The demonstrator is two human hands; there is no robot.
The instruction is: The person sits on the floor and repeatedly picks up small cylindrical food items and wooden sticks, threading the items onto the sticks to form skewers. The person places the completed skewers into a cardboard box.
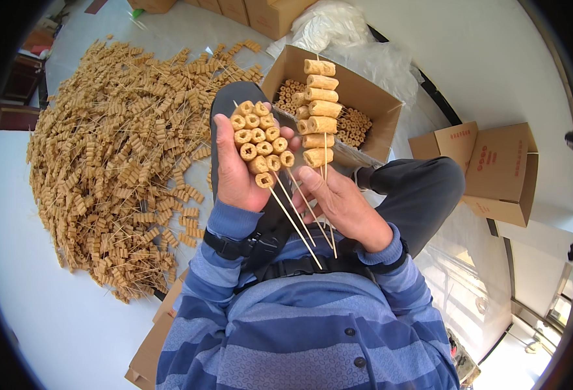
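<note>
Skewer bundle [258,135] cradled in left hand [233,168]; right hand [346,203] pinches sticks [326,156] of second bundle [321,94], near open carton [385,120]; we judge rolls [264,180] light, stiff, crushable; we favour gripping bare stick ends.

A blue striped cardigan [267,331] is worn; the lighter bands are finely patterned. Two dark buttons [360,362] are seen down the front. Cuffs [233,220] are ringed by black wrist straps [223,246]. Dark trousers [423,195] and a black belt [293,267] are worn below.
</note>
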